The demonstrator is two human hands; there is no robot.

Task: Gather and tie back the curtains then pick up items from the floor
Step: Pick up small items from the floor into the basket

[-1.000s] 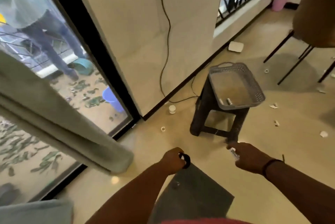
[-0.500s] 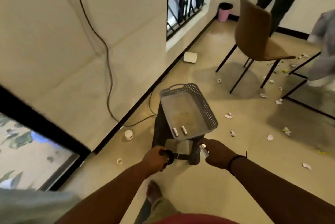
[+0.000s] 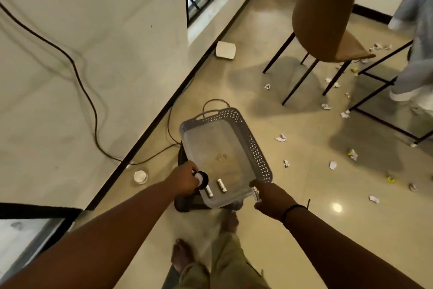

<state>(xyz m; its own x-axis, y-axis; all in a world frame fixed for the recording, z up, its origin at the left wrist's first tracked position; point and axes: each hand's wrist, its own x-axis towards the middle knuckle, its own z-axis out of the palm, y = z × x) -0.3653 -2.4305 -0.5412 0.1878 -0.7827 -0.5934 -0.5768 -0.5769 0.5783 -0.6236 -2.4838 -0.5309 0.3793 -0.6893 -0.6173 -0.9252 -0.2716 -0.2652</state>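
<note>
A: Status?

B: Left hand [image 3: 185, 179] clamped on a small black-rimmed lid [image 3: 202, 179] at the near left corner of the grey basket [image 3: 257, 148], centre frame. Right hand [image 3: 271, 199] pinches a battery [image 3: 255, 194] at the near right corner. Two batteries [image 3: 221, 185] already lie inside.

A: Handling?

B: Likely light, rigid, smooth. The battery will roll; grip it across the middle. The lid is best taken by the rim.

A: What's left on the floor?

B: Paper scraps [image 3: 281, 137] scattered right of frame, a white cup [image 3: 140, 175] by the skirting lower left, and a paper roll [image 3: 225, 49] up centre. Scraps are soft, so just pinch them.

A: Obstacles?

B: Chair [image 3: 328, 19] legs and a black frame [image 3: 384, 92] stand over some scraps. A cable [image 3: 93, 106] trails behind the basket. Basket sits on a dark stool [image 3: 185, 204], likely tippy.
</note>
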